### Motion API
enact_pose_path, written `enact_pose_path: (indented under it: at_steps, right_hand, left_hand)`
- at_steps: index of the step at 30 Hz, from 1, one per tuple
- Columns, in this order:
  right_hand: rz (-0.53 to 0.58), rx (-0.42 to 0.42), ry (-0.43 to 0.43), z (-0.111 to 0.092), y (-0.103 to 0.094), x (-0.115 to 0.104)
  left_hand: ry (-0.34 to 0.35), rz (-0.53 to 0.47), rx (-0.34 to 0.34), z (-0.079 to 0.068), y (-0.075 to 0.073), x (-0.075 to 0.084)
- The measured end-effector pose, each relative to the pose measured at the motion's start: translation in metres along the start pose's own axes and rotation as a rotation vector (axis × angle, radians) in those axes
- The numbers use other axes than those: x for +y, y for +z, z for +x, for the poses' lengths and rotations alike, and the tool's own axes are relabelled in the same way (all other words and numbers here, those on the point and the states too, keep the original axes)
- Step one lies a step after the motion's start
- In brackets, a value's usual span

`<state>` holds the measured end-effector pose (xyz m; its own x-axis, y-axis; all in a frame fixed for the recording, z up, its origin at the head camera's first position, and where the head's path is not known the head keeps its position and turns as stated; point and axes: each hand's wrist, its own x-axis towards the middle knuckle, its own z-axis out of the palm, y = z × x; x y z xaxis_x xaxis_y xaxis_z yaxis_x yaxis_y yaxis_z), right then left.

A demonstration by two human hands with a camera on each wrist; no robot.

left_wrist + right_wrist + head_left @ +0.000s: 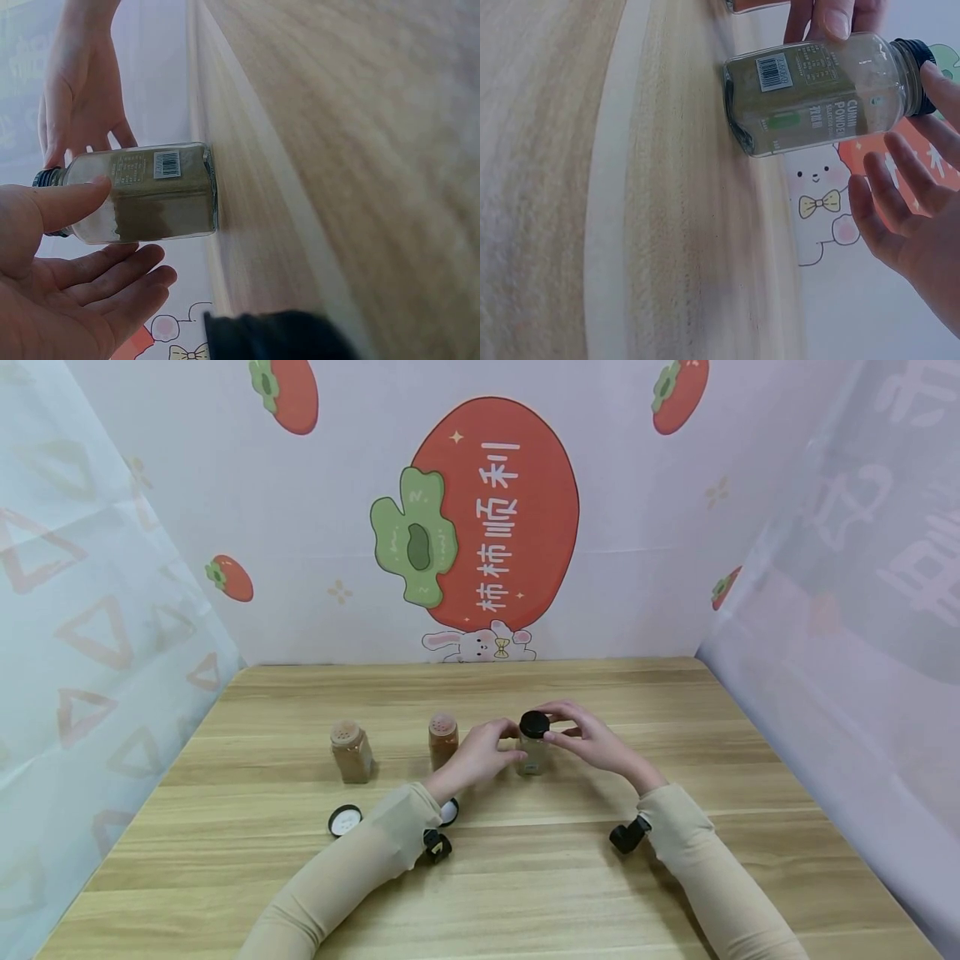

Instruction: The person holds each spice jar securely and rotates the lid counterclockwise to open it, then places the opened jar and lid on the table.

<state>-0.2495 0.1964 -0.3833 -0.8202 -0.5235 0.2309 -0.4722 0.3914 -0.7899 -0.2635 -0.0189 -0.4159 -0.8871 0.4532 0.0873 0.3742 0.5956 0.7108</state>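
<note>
A clear glass jar of cumin powder (532,758) stands upright on the table, its black cap (535,723) on top. My left hand (483,753) holds the jar's body from the left; in the left wrist view its thumb (71,204) lies along the glass. From the right, my right hand (592,742) pinches the cap between thumb and fingers. The right wrist view shows the jar's label (802,124) and the olive-brown powder inside, with the right hand's lower fingers spread away from the glass.
Left of my hands stand two uncapped spice jars with sifter tops, a tan one (352,756) and a reddish-brown one (443,743). One black cap (345,820) lies white side up; another (448,812) is partly hidden by my left sleeve. Printed cloth walls enclose the wooden table (525,893).
</note>
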Motion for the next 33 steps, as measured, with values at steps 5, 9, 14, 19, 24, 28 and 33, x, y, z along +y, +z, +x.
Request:
enact_pose_path:
  at_steps: [5,9,14,19,24,28,33]
  right_hand:
    - [-0.008,0.020,0.007,-0.003,0.000,0.000]
    - [0.000,0.079,0.018,-0.004,0.002,-0.001]
    - [0.000,0.181,0.047,-0.004,0.008,0.000]
    - [-0.071,0.250,0.057,-0.002,0.015,0.019]
    - [-0.116,0.296,0.046,0.001,0.017,0.030]
    - [-0.134,0.305,0.027,0.003,0.017,0.030]
    - [-0.131,0.285,0.019,0.004,0.016,0.030]
  left_hand:
    - [0.002,0.003,0.000,0.000,0.001,-0.001]
    - [-0.003,-0.002,-0.002,0.001,0.001,-0.001]
    - [-0.005,-0.002,-0.001,0.001,0.001,-0.002]
    - [-0.008,-0.002,-0.001,0.001,0.001,-0.002]
    - [-0.001,0.011,0.001,0.002,0.001,-0.003]
    - [0.000,0.015,-0.002,0.002,0.001,-0.002]
    - [-0.002,0.017,0.000,0.002,0.001,-0.002]
